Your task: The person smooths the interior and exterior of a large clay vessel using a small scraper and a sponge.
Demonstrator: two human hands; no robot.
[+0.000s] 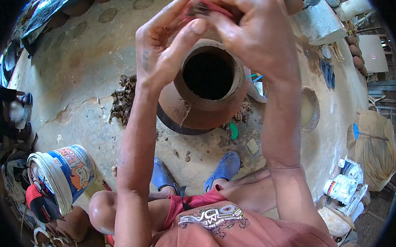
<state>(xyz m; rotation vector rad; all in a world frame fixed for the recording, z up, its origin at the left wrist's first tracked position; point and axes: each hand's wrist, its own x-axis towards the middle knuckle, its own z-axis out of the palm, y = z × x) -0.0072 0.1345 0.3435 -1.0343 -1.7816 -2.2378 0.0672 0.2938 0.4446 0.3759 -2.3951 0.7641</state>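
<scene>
Both my hands are raised close together at the top of the view, above a large brown clay pot (174, 102). Between the fingers of my right hand (260, 30) is a small red piece with a dark, clay-like patch (219, 9); its exact kind I cannot make out. My left hand (164, 44) curls round the other side of it, fingers bent and thumb pointing toward it. The pot stands upright with its round mouth facing up and a dark interior. A rough crack or flap marks its near wall. Neither hand touches the pot.
Brown clay scraps (124, 98) lie left of the pot, with a green curved piece (233, 131) in front. A white bucket (64, 175) stands at left; a concrete block (320, 21) is at far right. Another person's feet (25, 99) show at the left edge.
</scene>
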